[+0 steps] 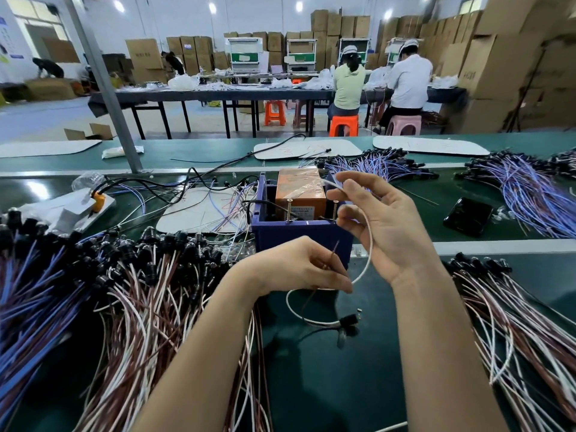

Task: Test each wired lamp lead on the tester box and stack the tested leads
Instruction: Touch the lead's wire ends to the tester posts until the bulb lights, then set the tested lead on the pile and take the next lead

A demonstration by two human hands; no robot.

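While the lead (371,244) loops over bare belt (358,385), piles (140,307) flank it.

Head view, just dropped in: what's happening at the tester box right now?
A person holds one lamp lead in front of the blue tester box. The left hand pinches the brown wire, the right hand pinches the white wire near its end; the black socket is down by the green bench. Neither wire end touches the box's two screws. Heaps of leads lie to either side.
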